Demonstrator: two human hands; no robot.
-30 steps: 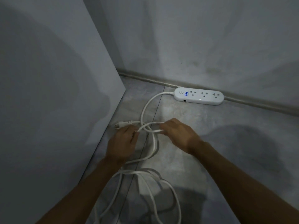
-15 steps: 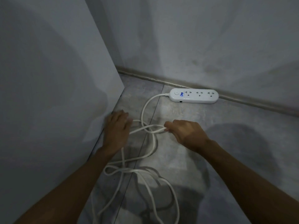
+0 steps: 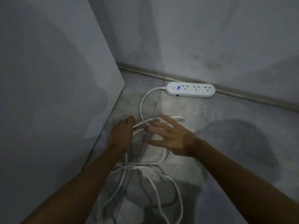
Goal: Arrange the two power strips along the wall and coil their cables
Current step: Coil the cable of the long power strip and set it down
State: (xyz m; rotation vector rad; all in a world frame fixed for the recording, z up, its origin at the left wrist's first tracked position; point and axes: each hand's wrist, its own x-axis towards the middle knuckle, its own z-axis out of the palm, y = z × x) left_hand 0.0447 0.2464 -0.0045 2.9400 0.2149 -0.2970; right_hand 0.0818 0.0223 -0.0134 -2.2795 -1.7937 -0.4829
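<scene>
A white power strip (image 3: 191, 90) lies on the floor against the wall, bearing a small blue logo beside its round switch; the mark is too small and blurred to read. No other text is legible.

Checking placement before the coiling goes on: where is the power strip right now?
In the head view the power strip lies flat on the floor, upper right of centre, along the back wall's skirting, beyond both hands.
</scene>
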